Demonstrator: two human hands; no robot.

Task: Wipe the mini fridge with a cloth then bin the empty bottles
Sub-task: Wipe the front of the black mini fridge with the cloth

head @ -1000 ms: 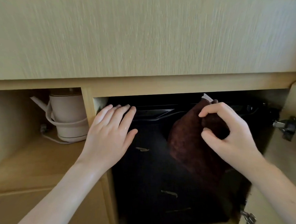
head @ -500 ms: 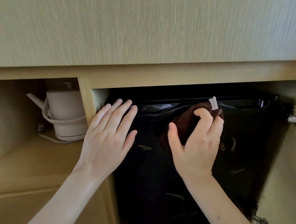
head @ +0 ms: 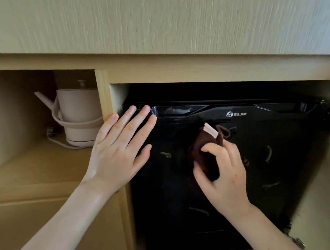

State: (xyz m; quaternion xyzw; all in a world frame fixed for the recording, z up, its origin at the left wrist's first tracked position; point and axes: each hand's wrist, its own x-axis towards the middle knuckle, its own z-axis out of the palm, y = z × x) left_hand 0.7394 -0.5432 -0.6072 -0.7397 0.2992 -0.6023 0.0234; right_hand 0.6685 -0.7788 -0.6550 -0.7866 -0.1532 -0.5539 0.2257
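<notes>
A black mini fridge (head: 274, 158) with a glossy door and a white logo near its top sits inside a light wooden cabinet. My right hand (head: 223, 171) is closed around a bunched dark brown cloth (head: 204, 153) with a pale tag, pressed against the middle of the fridge door. My left hand (head: 120, 150) lies flat with fingers spread on the fridge door's upper left corner, overlapping the cabinet's dividing post. No bottles are in view.
A beige electric kettle (head: 79, 116) on its base with a cord stands in the open compartment to the left. A wooden panel (head: 157, 22) spans the top. The open cabinet door (head: 320, 203) with metal hinges stands at the right edge.
My right hand has carried the cloth from the upper right of the door leftward and down to its middle. The left hand has stayed flat at the door's upper left.
</notes>
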